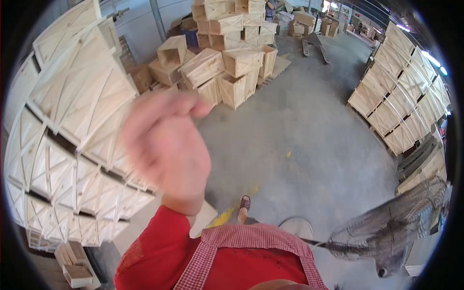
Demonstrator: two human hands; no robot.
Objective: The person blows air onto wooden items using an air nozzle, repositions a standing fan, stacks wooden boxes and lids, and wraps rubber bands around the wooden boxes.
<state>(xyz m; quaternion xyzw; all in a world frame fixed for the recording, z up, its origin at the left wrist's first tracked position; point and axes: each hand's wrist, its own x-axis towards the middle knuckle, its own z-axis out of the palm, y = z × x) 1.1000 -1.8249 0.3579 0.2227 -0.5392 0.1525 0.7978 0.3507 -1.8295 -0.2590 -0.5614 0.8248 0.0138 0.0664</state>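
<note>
My left hand (166, 137), raised close to the camera in front of the left-hand crates, comes out of a red sleeve (157, 241). It is smeared by motion; its fingers look bent, and whether they close on anything cannot be made out. Behind it rises a tall stack of pale wooden crates (96, 159) with crossed slats; the hand covers part of it, and contact cannot be judged. Beyond the fingers, open wooden boxes (200, 67) are piled up. My right hand is outside the view. A red checkered apron (258, 237) covers my front.
Another crate stack (401, 92) stands at the right. A large caged fan (391, 222) is near me at the lower right, beside a round base (296, 227). A pallet jack (315, 46) sits farther back on the grey floor (280, 116). A person (270, 9) is partly visible behind boxes.
</note>
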